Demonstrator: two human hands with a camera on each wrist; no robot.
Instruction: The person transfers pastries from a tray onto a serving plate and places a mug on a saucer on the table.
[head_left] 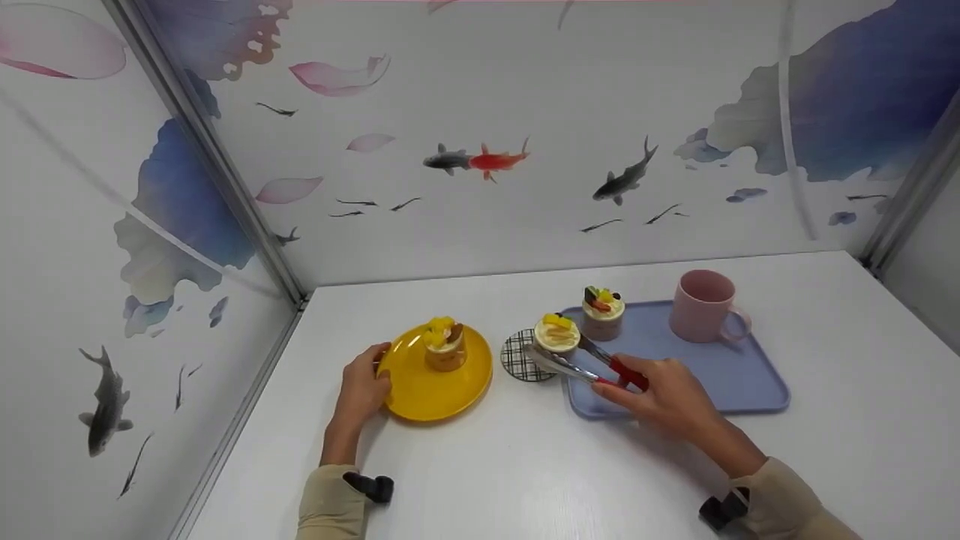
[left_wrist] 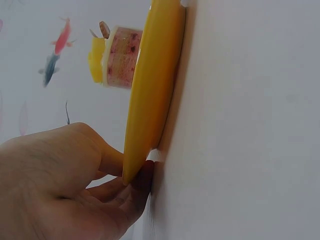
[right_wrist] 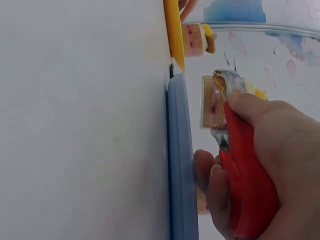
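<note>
My left hand (head_left: pixel 364 390) pinches the left rim of a round yellow plate (head_left: pixel 405 397), thumb above and fingers beneath in the left wrist view. On the plate stands a dessert cup (head_left: pixel 446 354) topped with yellow fruit. Red-handled metal tongs (right_wrist: pixel 252 180) are in my right hand (head_left: pixel 675 397). Their tips clasp a second dessert cup (head_left: pixel 556 335), with cream and yellow fruit on top. The right wrist view shows this cup raised off the surface, between the plate and a blue tray (head_left: pixel 742 382). A third fruit-topped dessert cup (head_left: pixel 602 321) stands at the tray's back left.
A pink mug (head_left: pixel 696 311) stands on the tray's back right, its handle pointing right. Between plate and tray lies a round black-and-white grid coaster (head_left: pixel 516 364), partly hidden by the tongs. Printed wall panels (head_left: pixel 525 225) border the white table (head_left: pixel 495 480) behind and at left.
</note>
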